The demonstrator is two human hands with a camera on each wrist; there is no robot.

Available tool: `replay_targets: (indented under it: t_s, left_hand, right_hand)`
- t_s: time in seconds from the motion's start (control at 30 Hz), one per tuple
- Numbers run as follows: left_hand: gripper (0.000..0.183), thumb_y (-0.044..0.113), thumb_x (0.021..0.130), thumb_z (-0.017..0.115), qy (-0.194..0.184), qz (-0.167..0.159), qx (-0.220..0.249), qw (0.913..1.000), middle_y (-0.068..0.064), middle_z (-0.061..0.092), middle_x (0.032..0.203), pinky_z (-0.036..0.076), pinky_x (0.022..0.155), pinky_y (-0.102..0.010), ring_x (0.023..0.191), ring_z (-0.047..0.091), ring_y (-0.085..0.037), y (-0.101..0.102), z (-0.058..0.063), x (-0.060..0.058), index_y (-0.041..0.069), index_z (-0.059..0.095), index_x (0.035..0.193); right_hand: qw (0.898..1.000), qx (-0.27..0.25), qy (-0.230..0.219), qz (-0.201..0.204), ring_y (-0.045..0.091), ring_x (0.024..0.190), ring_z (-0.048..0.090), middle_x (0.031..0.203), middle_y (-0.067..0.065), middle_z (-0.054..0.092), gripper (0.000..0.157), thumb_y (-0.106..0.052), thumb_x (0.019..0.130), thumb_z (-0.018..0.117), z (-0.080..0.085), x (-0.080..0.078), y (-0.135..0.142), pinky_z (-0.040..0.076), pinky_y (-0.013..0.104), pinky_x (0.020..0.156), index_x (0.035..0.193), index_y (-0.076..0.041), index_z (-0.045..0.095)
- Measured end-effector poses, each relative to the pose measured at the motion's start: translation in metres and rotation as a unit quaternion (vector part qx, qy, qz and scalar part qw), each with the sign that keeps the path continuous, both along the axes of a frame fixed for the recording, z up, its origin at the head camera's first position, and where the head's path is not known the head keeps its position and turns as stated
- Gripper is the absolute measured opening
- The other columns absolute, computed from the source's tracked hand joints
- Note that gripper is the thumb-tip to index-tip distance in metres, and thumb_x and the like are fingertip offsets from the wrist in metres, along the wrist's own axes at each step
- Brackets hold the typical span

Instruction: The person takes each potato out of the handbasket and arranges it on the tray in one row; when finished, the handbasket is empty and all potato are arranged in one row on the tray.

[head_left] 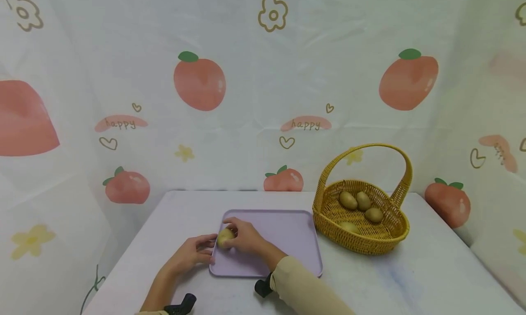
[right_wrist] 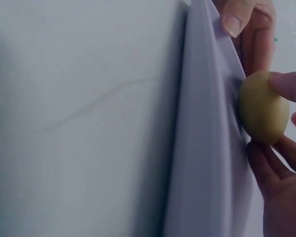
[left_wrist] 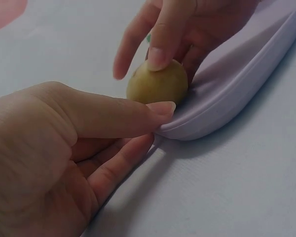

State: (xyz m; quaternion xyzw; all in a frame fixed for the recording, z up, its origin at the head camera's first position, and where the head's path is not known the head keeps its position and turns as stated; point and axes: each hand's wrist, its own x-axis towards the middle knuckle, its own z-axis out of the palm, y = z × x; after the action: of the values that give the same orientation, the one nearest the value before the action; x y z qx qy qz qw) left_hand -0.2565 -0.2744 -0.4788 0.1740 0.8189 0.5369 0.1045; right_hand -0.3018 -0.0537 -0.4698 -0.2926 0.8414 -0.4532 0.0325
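One potato (head_left: 224,239), pinched in right hand (head_left: 246,237), near left hand (head_left: 190,254) gripping tray (head_left: 287,230)

Hands (head_left: 245,237) in all views (head farthest)

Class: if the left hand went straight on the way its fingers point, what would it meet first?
Probably the potato, held by the right hand just inside the tray rim that the left hand seems to touch; the gap is hard to judge.
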Motion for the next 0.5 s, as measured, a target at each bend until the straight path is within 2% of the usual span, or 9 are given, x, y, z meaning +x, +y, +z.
replay_targets:
  t_s: [0.23, 0.5]
  left_hand:
    - [0.070, 0.005, 0.077, 0.079, 0.004, 0.012, 0.007, 0.9999, -0.025, 0.060, 0.121, 0.053, 0.082, -0.023, 0.109, 0.060, -0.035, 0.002, -0.004, -0.001, -0.013, 0.046, 0.136]
    - [0.069, 0.002, 0.078, 0.077, 0.004, 0.009, 0.017, 0.9998, -0.028, 0.058, 0.122, 0.053, 0.082, -0.022, 0.111, 0.059, -0.039, 0.000, -0.005, -0.001, -0.013, 0.045, 0.136]
  right_hand:
    - [1.000, 0.001, -0.020, -0.006, 0.011, 0.100, 0.061, 0.116, 0.004, 0.065, 0.061, -0.020, 0.077, 0.083, -0.005, 0.003, 0.003, 0.050, 0.023, 0.085, 0.131, -0.010, 0.057]
    - [0.999, -0.017, -0.028, 0.005, 0.016, 0.103, 0.062, 0.118, 0.007, 0.063, 0.065, -0.020, 0.077, 0.084, -0.009, 0.002, 0.020, 0.052, 0.026, 0.087, 0.134, -0.008, 0.055]
